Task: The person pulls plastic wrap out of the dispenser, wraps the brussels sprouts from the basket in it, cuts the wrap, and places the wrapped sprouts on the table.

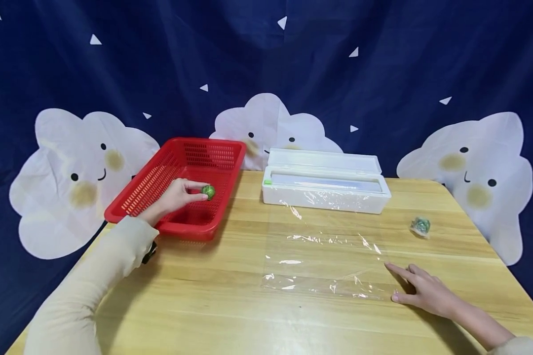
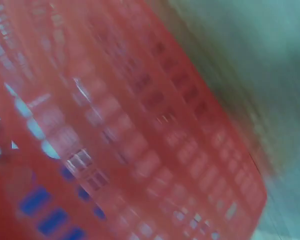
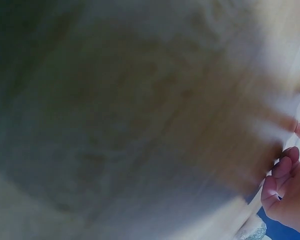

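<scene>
My left hand (image 1: pixel 178 197) pinches a small green Brussels sprout (image 1: pixel 209 192) between thumb and fingertips, over the red plastic basket (image 1: pixel 204 230). In the left wrist view the slotted basket wall (image 2: pixel 140 120) fills most of the picture, blurred. A sheet of clear plastic wrap (image 1: pixel 324 256) lies flat on the table, running from the white wrap dispenser (image 1: pixel 324 197). At the sheet's near right corner is my right hand (image 1: pixel 431 292), its index finger stretched along the edge and thumb below. Its other fingers (image 3: pixel 282 167) bend loosely in the right wrist view.
A film-wrapped green sprout (image 1: pixel 421 226) sits on the wooden table (image 1: pixel 231 305) at the right, beyond my right hand. The dispenser's lid (image 1: pixel 324 160) stands raised at the back. Behind the table hangs a dark blue curtain (image 1: pixel 248 44) with cloud prints.
</scene>
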